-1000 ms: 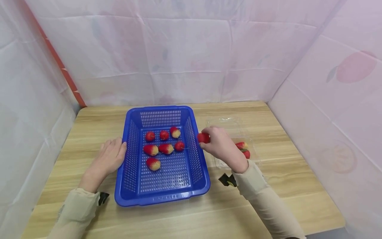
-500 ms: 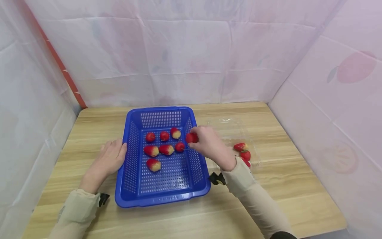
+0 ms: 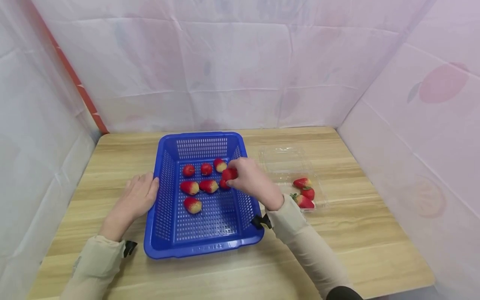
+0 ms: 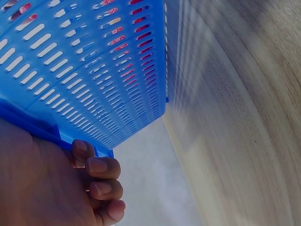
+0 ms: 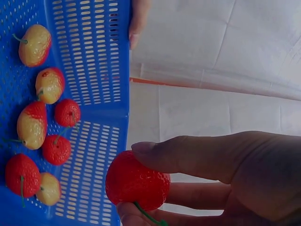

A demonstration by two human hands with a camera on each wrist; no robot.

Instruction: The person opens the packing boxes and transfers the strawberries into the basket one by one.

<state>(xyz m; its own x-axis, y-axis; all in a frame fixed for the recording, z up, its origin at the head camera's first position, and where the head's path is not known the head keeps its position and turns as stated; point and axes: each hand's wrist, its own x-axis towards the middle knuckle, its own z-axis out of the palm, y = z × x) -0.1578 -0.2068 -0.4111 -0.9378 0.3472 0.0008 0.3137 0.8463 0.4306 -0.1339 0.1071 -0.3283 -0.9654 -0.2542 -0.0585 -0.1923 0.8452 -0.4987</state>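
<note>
Between its thumb and fingers my right hand [image 3: 255, 183] pinches a round, bumpy red toy fruit [image 5: 136, 181] with a thin green stem, inside the right part of the blue plastic basket [image 3: 204, 252]. Below it on the basket floor lie several toy fruits: smooth red round ones such as a small red fruit [image 3: 188, 170] with a stem, and oval red-and-yellow ones such as an oval fruit [image 3: 193, 205]. My left hand [image 3: 136, 198] holds the basket's left rim, its thumb at the rim and its fingers [image 4: 106, 167] curled on the outer side.
Right of the basket, a clear plastic clamshell box [image 3: 285, 160] stands with its lid up, holding toy strawberries [image 3: 303, 202] at its right side. Both rest on a wood-grain table [image 3: 360, 233]. White fabric walls [image 3: 240, 62] enclose the back and sides.
My right hand has carried the red fruit leftward, from over the basket's right rim to above its inside. The strawberries in the clear box have come into fuller view. My left hand stays put.
</note>
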